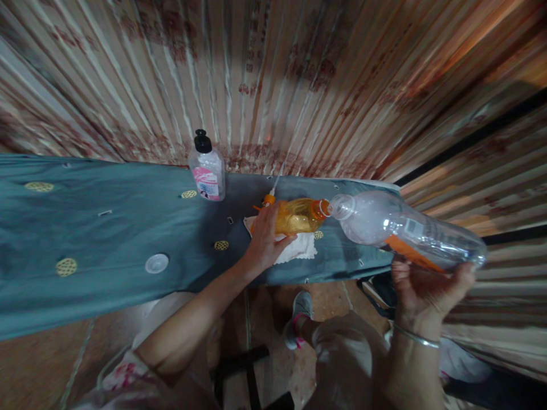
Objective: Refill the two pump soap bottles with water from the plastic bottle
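Note:
My left hand [267, 236] is closed around an orange see-through bottle [298, 216], which lies tilted with its neck to the right. My right hand [429, 285] grips a large clear plastic bottle [410, 230] with an orange label from below. The clear bottle leans with its mouth to the left, against or right beside the mouth of the orange bottle; whether they touch I cannot tell. Under the orange bottle lies a white cloth [301, 247]. Behind my left hand rests an orange pump top [269, 199] with a thin tube pointing up.
A clear bottle with a black cap [208, 173] and pink label stands at the back of the table. A small white round lid [156, 263] lies on the green tablecloth [128, 228]. A pleated curtain [265, 85] hangs directly behind the table.

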The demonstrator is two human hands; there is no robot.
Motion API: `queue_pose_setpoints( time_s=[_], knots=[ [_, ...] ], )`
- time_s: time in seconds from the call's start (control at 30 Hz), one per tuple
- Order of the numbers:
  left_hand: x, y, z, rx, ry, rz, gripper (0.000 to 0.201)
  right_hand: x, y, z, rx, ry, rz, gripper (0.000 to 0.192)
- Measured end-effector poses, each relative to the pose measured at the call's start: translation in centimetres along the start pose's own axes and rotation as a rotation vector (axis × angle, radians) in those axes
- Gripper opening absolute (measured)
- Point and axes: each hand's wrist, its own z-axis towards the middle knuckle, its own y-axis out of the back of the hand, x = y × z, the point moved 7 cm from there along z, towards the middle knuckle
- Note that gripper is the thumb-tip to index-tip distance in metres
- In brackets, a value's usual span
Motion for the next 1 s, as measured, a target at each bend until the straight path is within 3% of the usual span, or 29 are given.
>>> queue_pose_setpoints(
  time_s=[0.37,0.6,1.0],
  knots=[
    [-0.12,-0.04,0.09,0.015,-0.010,-0.002,0.079,0.04,0.04,-0.17,-0.064,-0.009,0.007,0.067],
    [0.09,-0.15,0.02,0.006,-0.013,0.001,0.079,0.08,-0.20,-0.06,-0.019,-0.006,-0.037,0.083],
    [0.18,-0.14,0.00,0.001,0.007,-0.002,0.078,0.12,-0.37,0.02,0.007,-0.013,-0.031,0.066]
  ],
)
